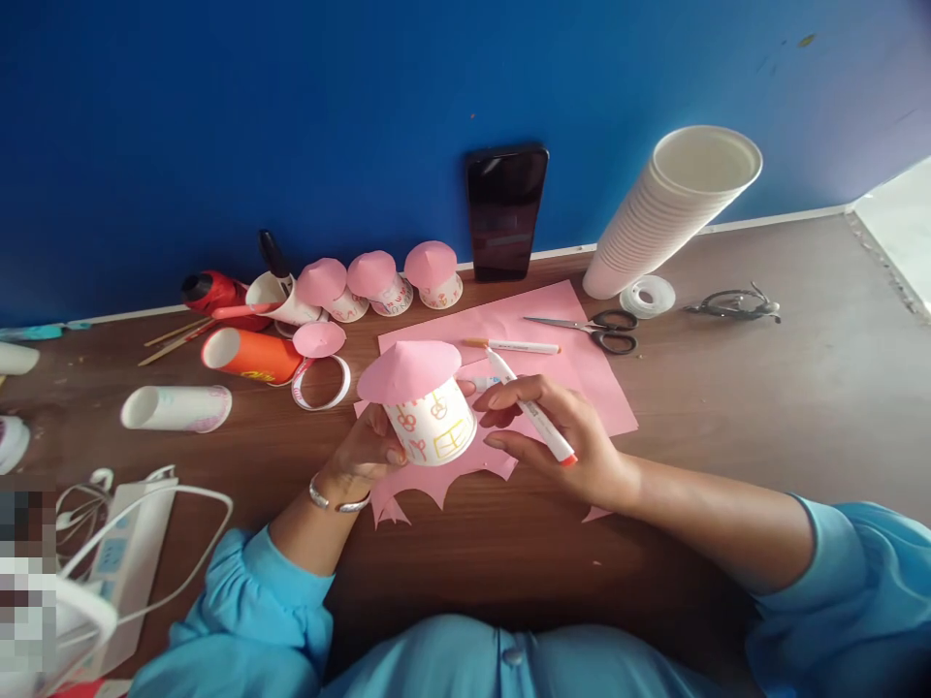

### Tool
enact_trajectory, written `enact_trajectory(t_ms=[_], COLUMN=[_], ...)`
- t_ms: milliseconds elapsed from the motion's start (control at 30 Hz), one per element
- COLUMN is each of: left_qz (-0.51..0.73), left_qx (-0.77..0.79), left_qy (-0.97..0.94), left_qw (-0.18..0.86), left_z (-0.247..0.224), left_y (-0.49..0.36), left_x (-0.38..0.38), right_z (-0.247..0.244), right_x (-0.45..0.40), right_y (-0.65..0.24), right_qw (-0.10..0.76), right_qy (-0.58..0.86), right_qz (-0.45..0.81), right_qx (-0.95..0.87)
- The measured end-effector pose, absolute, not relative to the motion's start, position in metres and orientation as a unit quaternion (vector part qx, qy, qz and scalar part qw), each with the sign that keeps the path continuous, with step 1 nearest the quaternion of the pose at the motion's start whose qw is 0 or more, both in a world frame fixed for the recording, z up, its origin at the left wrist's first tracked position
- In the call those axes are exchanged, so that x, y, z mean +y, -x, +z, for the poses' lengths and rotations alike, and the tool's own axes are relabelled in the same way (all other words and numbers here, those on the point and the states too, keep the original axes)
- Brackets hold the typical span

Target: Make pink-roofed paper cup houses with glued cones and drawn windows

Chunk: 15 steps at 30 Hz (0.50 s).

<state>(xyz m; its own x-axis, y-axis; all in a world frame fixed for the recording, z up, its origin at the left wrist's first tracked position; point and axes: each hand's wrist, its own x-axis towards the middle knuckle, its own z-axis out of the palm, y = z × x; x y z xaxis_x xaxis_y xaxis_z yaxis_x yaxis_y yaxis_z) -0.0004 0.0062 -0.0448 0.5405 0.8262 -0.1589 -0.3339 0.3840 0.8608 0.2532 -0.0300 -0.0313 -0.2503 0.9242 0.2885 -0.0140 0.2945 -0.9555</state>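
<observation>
My left hand (368, 448) holds a white paper cup (431, 423) upside down, its fingers round the side and base. A pink paper cone (411, 372) sits on top like a roof. Red flowers and a yellow window shape are drawn on the cup. My right hand (560, 436) grips a white marker (536, 415) with a red end near the palm; its other end points up and left, close to the cup. Below both hands lies cut pink paper (596, 388), carrying a second marker (520, 346) and black-handled scissors (615, 332).
Three small roofed cups (431, 274) stand along the blue wall, left of a leaning phone (507, 213). A tall cup stack (665, 213), tape roll (647, 296) and glasses (738, 304) are at right. Paper tubes (176, 408) and a power strip (127, 562) lie left.
</observation>
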Motion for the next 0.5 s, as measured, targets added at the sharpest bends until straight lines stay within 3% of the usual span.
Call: enact_trajectory(t_ms=[300, 500], left_qz=[0.314, 0.312], left_qx=[0.265, 0.308], left_qy=[-0.411, -0.390], left_qw=[0.814, 0.810], left_z=[-0.061, -0.051], left_y=[0.006, -0.001], left_x=[0.007, 0.005], right_z=[-0.024, -0.025], right_x=[-0.026, -0.025], right_y=[-0.248, -0.245], right_qw=[0.469, 0.456], right_qy=[0.366, 0.362], right_qz=[0.713, 0.758], right_qx=[-0.371, -0.293])
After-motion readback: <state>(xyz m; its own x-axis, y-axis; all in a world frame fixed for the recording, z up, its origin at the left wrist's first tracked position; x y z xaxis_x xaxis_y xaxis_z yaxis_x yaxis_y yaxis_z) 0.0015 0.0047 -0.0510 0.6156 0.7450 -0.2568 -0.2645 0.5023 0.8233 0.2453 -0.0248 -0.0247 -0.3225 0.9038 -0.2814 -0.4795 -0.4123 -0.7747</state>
